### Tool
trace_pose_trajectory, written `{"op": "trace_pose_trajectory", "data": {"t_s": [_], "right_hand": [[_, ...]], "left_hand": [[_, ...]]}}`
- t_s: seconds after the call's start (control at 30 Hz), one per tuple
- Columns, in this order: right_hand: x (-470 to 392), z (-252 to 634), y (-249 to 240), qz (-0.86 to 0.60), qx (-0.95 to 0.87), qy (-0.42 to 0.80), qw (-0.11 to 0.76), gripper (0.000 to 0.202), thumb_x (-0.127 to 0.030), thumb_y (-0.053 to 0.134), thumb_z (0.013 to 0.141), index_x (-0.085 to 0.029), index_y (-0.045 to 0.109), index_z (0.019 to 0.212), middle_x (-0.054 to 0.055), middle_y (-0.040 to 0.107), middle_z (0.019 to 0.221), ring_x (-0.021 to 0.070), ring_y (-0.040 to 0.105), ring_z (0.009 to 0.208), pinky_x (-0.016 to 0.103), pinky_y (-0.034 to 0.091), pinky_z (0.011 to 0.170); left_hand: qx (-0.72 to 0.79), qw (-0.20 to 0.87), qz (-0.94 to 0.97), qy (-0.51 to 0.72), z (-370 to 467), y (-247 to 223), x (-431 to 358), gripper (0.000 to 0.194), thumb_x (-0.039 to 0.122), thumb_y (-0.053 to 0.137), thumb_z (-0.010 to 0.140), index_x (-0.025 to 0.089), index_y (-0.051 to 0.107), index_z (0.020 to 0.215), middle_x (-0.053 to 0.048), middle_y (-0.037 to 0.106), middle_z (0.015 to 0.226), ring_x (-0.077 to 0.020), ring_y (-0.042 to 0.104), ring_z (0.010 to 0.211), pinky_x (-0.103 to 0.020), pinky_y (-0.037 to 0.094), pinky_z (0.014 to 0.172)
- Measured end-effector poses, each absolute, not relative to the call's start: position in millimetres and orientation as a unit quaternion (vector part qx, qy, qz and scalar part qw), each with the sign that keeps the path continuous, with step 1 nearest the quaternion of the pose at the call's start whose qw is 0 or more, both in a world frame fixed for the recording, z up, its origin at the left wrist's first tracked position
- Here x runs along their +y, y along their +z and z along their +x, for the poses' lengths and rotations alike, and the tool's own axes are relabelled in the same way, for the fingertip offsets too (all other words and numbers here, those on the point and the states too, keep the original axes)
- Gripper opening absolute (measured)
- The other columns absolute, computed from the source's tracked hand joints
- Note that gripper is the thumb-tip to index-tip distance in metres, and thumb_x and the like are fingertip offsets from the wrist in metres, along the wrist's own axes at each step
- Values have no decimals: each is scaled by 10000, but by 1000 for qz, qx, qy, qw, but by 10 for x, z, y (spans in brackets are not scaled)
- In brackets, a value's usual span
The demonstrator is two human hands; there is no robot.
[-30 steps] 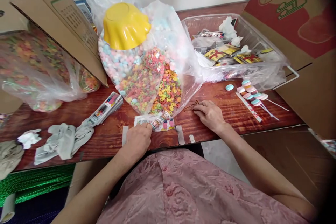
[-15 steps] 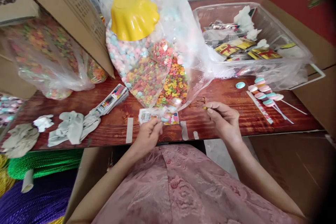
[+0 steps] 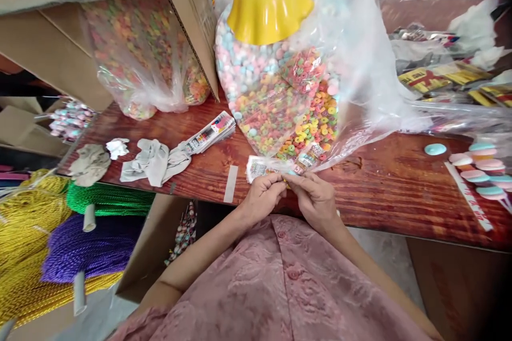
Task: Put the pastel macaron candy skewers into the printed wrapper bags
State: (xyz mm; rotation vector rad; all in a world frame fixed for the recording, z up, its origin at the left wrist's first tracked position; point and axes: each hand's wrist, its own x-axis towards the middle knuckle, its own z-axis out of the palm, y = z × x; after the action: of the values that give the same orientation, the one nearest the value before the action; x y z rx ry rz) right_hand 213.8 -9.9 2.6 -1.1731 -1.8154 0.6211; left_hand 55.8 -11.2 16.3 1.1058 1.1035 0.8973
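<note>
My left hand (image 3: 264, 197) and my right hand (image 3: 318, 200) meet at the table's front edge, fingertips pinched together. Above them sticks up a small printed clear candy bag (image 3: 309, 156), its lower end between my fingers. A sliver of gold twist tie (image 3: 285, 181) shows where the fingertips meet; most of it is hidden. Just behind my left hand lies a stack of flat printed bags (image 3: 262, 167). Beyond it, a large clear bag (image 3: 370, 64) holds pastel candies and ring candies (image 3: 322, 120).
A yellow bowl (image 3: 270, 2) sits upside down on the large bag. Left are a cardboard box (image 3: 200, 16), printed strips (image 3: 212, 132) and grey gloves (image 3: 154, 162). To the right are candy skewers (image 3: 482, 168) and a clear bin (image 3: 440, 104). Coloured cord bundles (image 3: 96, 248) hang at lower left.
My right hand has come left, bringing the gold twist tie to my left hand and the small bag. The view has turned left, and the small bag now stands up above the fingers.
</note>
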Motion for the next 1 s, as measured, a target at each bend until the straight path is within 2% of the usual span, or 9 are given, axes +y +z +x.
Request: {"op": "trace_pose_trajectory", "data": {"t_s": [0.23,0.3,0.4,0.53,0.6,0.67,0.8,0.9,1.0], "right_hand": [[-53,2055,38,-474,-735,230,427,348,-161,511,910,-226,653,1221,40,715,852,158,662,744,294,532,718],[-79,2041,22,-475,-736,181,447,383,-160,559,883,-216,590,1260,27,717,818,154,664,697,290,539,700],[-132,1998,-9,-473,-709,154,500,320,-160,640,837,-228,569,1142,-14,686,747,129,631,614,253,516,615],[-128,1978,-55,-482,-608,326,541,133,-212,678,834,-218,548,861,-39,599,682,101,563,582,228,462,560],[-92,2039,-58,-465,-535,447,546,115,-269,660,856,-211,561,854,-39,575,667,92,508,533,225,426,506],[-67,2144,-30,-453,-500,480,561,129,-285,666,850,-216,601,937,-20,615,738,100,530,563,233,434,508],[-101,2314,107,-469,-636,290,539,151,-197,731,792,-229,686,933,21,672,889,142,632,775,271,510,666],[-147,2278,168,-463,-711,198,492,62,-167,681,839,-215,703,872,27,678,851,137,639,745,267,520,658],[-151,2170,117,-465,-716,152,498,90,-142,619,879,-199,685,857,32,674,819,138,640,730,270,528,666]], "left_hand": [[487,572,501,428,504,163,-123,235,312,552,878,160,613,710,39,481,588,-76,397,544,-221,310,532],[489,584,461,455,518,128,-120,244,339,583,864,159,602,700,45,490,566,-66,394,507,-218,302,507],[466,632,371,495,563,98,-92,231,357,657,793,156,601,694,50,528,550,-47,387,447,-210,284,464],[435,685,280,513,610,115,-45,250,350,722,699,155,573,653,54,535,526,-34,367,388,-202,225,403],[430,694,273,509,611,126,-36,258,362,741,680,151,592,682,50,546,524,-36,376,382,-198,209,392],[425,698,287,499,606,127,-38,271,371,752,679,144,606,704,43,561,529,-36,388,385,-193,214,394],[425,696,322,481,636,112,-55,297,394,741,715,140,590,682,38,564,543,-30,391,393,-190,229,404],[436,670,355,484,695,101,-66,303,420,716,746,143,598,711,48,541,543,-35,392,404,-193,262,418],[460,613,433,475,725,96,-73,278,407,650,821,146,607,736,46,529,560,-50,406,440,-204,307,450]]}}
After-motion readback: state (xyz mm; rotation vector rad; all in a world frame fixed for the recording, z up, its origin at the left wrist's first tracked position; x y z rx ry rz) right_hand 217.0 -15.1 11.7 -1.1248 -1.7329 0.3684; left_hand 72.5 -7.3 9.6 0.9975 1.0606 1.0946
